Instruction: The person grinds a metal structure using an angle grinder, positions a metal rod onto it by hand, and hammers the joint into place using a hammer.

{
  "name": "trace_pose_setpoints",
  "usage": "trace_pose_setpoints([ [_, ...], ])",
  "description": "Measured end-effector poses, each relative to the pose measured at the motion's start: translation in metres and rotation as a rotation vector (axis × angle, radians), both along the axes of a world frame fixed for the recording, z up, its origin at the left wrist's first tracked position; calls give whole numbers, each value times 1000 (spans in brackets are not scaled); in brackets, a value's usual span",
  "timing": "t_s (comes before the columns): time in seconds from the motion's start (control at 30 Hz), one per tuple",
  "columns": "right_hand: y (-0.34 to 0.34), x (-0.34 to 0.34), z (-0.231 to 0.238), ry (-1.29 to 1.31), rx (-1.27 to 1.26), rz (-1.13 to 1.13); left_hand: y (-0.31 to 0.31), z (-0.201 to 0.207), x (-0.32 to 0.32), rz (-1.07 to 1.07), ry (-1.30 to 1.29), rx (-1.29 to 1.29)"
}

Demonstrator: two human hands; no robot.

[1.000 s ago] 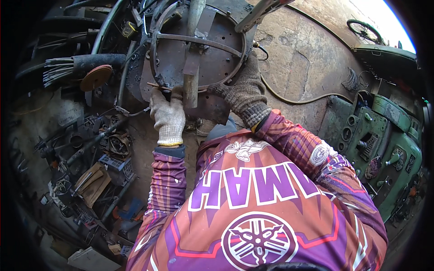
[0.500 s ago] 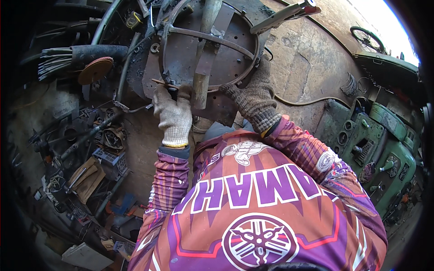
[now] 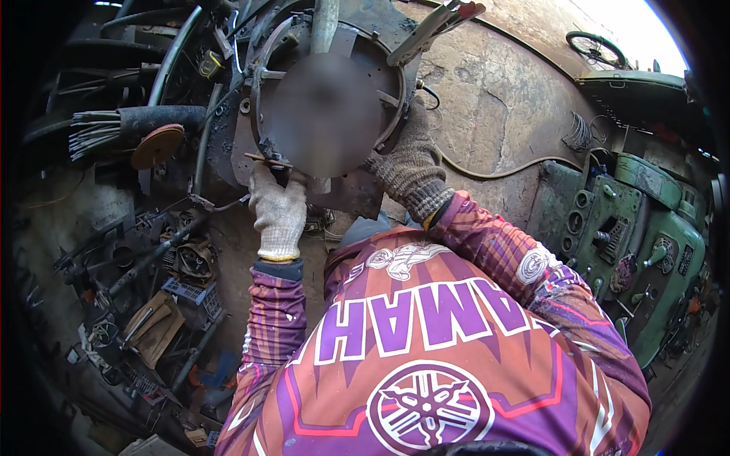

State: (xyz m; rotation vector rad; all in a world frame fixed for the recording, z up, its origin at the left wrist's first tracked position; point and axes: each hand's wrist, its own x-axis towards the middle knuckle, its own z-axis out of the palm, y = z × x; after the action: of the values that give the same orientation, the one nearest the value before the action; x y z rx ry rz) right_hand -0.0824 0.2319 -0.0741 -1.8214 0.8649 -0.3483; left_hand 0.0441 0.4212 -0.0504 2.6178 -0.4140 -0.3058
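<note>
A round metal ring (image 3: pixel 256 99) with a crossbar lies over a dark steel plate (image 3: pixel 357 199) in front of me. My left hand (image 3: pixel 277 209), in a pale knit glove, is closed at the ring's near left rim. A thin brown rod (image 3: pixel 268 159) crosses at its fingertips; their exact hold is partly hidden. My right hand (image 3: pixel 414 171), in a darker brown-grey glove, is closed on the near right rim. An upright-looking pipe (image 3: pixel 325 29) runs across the ring. A round blurred patch covers the ring's middle and hides what is there.
A tube of thin rods (image 3: pixel 156 114) and an orange-brown grinding disc (image 3: pixel 157 147) are at the left. Metal scrap and tools (image 3: pixel 156 319) clutter the lower left. A green machine (image 3: pixel 631 243) stands at the right. A cable (image 3: pixel 487 176) crosses the floor; a wheel (image 3: pixel 595 49) lies farther back.
The view has shifted slightly, so the ring and plate appear lower and farther left. Both hands stay at the ring's near rim. The ring's middle was visible before and is now blurred.
</note>
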Motion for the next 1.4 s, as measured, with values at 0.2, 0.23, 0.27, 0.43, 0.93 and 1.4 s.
trace_pose_setpoints([
  [0.2, -1, 4, -7, -22, 43, -1, -7, 11, 0, 26, 53, -15],
  [0.23, 0, 5, -9, -17, 36, -3, -8, 10, -1, 26, 56, -15],
  [0.27, 0, 5, -13, -12, 8, -4, -11, 9, -4, 44, 28, 21],
  [0.43, 12, 4, -29, 54, -503, 84, -7, -2, -4, 10, 0, 46],
  [0.93, -3, 11, 8, -102, 151, 25, 0, 5, 2, -18, 90, -122],
  [1.4, -139, -45, 14, 219, 492, 112, -6, 11, -1, 29, 125, -80],
])
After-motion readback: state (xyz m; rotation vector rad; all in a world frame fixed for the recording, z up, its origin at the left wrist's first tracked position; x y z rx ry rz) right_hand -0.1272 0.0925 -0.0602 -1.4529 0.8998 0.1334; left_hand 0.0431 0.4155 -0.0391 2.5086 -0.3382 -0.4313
